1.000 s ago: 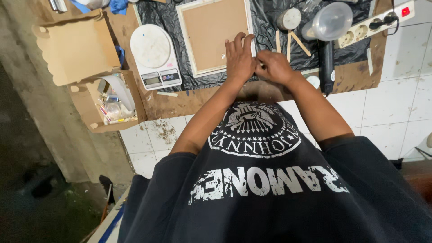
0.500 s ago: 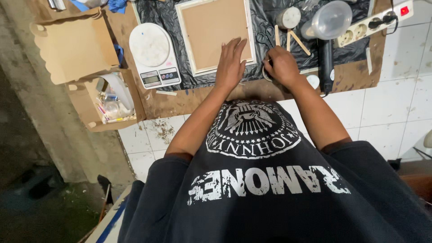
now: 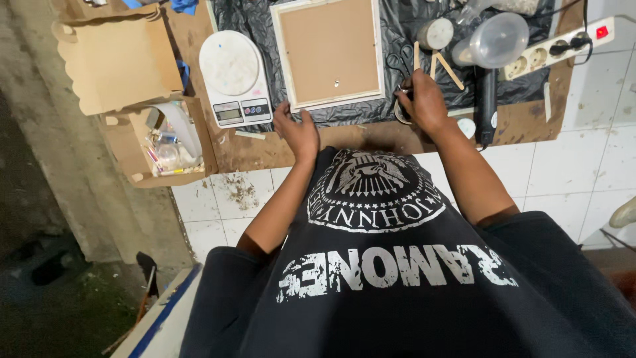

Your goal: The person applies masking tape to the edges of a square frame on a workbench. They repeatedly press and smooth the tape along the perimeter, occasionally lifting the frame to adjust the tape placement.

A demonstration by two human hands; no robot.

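Where both hands met earlier, left hand (image 3: 297, 132) now apart at frame (image 3: 329, 53) corner, right hand (image 3: 424, 103) fingers grasping unclear.

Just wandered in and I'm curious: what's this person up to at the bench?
A person in a black printed shirt leans over a workbench covered with black plastic sheet. The left hand rests at the lower left corner of a white-edged frame lying with its brown backing up. The right hand is off the frame's lower right corner, by a pair of scissors; whether it grips anything is hidden. A white kitchen scale sits left of the frame, a clear cup and power strip to the right.
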